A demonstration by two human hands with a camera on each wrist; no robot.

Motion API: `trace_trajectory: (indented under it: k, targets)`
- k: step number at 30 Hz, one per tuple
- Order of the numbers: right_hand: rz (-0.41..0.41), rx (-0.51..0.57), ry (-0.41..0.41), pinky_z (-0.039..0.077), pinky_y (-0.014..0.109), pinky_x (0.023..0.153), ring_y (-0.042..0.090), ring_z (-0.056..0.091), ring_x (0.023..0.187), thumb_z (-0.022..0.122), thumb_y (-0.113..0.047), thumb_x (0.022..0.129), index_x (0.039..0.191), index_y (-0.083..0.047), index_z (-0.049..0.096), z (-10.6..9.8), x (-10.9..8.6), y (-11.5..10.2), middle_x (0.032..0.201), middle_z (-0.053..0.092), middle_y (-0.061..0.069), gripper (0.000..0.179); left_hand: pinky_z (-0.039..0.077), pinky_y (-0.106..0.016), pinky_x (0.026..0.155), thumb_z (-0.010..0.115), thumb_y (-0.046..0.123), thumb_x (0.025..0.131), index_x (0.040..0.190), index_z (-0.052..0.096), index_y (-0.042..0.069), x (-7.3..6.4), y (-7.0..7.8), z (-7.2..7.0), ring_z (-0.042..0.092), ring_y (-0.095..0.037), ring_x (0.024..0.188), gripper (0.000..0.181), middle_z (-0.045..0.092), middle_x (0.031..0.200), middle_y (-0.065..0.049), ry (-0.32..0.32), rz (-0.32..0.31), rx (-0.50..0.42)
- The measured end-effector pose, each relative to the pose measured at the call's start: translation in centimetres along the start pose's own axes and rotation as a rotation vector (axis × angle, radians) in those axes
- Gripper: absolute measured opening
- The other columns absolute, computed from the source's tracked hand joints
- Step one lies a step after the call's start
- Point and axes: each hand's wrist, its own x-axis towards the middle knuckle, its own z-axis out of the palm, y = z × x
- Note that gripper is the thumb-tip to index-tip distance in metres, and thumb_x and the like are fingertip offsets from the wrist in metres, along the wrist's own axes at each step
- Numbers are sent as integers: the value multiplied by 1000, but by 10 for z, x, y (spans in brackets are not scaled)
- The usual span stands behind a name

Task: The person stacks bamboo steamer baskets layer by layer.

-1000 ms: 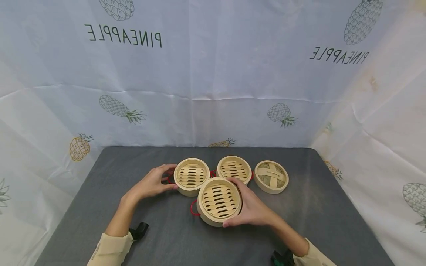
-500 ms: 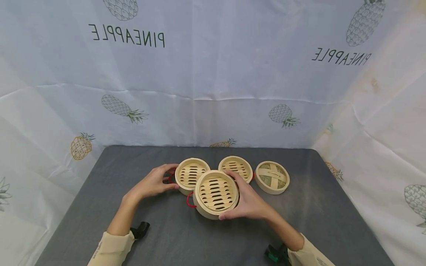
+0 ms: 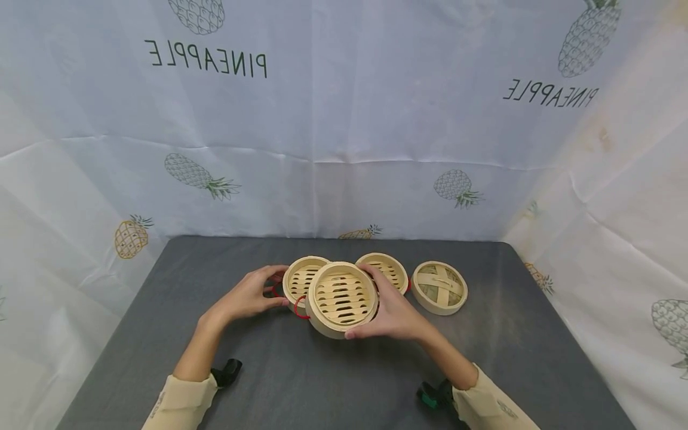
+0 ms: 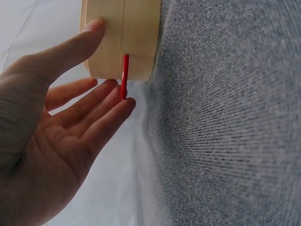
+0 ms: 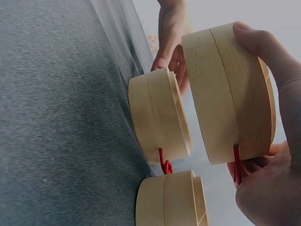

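My right hand grips a round bamboo steamer basket by its right side, thumb in front. In the right wrist view this held basket hangs tilted, off the table, with a red loop on its side. It partly covers a second steamer basket in the head view. My left hand holds that second basket at its left side. The left wrist view shows the left thumb on the basket wall and the fingers near its red loop.
A third slatted steamer basket stands behind the right hand, partly hidden by it. To its right lies a woven bamboo lid. All rest on a dark grey table, backed by a white pineapple-print cloth.
My right hand has lifted its steamer basket and moved it up, away from me and slightly left, over the second basket's right part. The left hand stays nearly still.
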Motion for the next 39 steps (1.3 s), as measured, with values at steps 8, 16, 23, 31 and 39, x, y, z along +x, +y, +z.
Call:
trace_trajectory:
  k: [8, 16, 23, 31, 39]
  targets:
    - [19, 9, -2, 49, 58, 117, 24, 55, 144, 105, -40, 65, 168, -29, 32, 2, 12, -2, 161, 49, 2, 127, 66, -43, 96, 90, 16, 91, 151, 56, -3, -1, -1, -1, 71, -37, 126, 72, 66, 144, -23, 7, 3, -11]
    - [20, -16, 15, 50, 53, 115, 22, 60, 138, 105, -40, 65, 166, -29, 34, 7, 25, -1, 157, 54, -1, 125, 66, -42, 96, 90, 16, 91, 151, 57, -2, -1, -2, 0, 72, -36, 125, 71, 68, 143, -22, 13, 18, 3]
    - [17, 16, -5, 49, 54, 117, 24, 59, 140, 105, -38, 66, 169, -24, 31, 9, 35, -1, 159, 52, 2, 127, 65, -46, 98, 90, 15, 91, 151, 57, -2, 0, -2, 0, 72, -36, 124, 70, 68, 141, -20, 10, 16, 12]
    - [23, 55, -13, 49, 52, 118, 20, 59, 139, 105, -35, 66, 168, -29, 30, 14, 45, 3, 156, 53, -3, 126, 66, -47, 99, 90, 16, 90, 151, 57, -1, 0, -2, -1, 71, -34, 123, 72, 68, 141, -20, -1, 5, -3]
    - [8, 52, -11, 47, 53, 119, 22, 60, 138, 105, -37, 67, 168, -26, 30, 17, 52, 5, 156, 55, 1, 126, 65, -49, 99, 90, 17, 91, 152, 56, -2, 0, -2, -1, 71, -36, 126, 72, 66, 146, -22, -2, 6, -21]
